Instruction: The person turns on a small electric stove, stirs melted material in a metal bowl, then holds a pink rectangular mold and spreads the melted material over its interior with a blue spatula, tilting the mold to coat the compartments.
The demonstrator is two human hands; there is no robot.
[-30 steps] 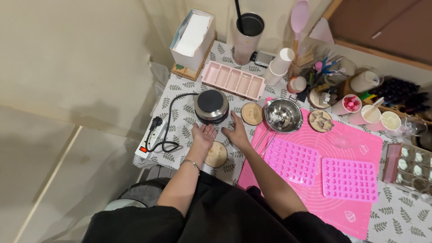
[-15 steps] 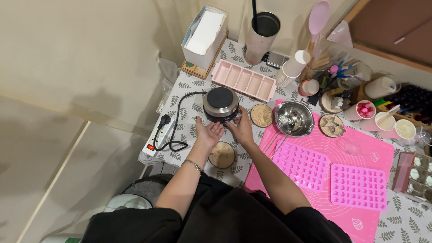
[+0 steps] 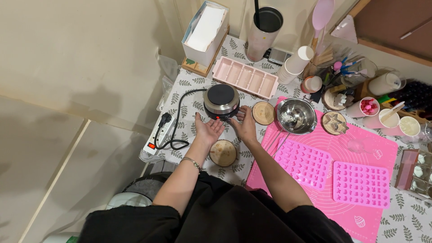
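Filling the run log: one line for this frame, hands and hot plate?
left hand: open, palm up by hot plate | right hand: at its front edge | indicator: red

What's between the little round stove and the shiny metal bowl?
In the head view, a round wooden coaster lies between the small round electric hotplate and the shiny steel bowl.

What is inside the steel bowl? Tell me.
The steel bowl on the pink mat holds a small heap of pale, whitish bits; what kind is too small to tell. Anything beneath them is hidden.
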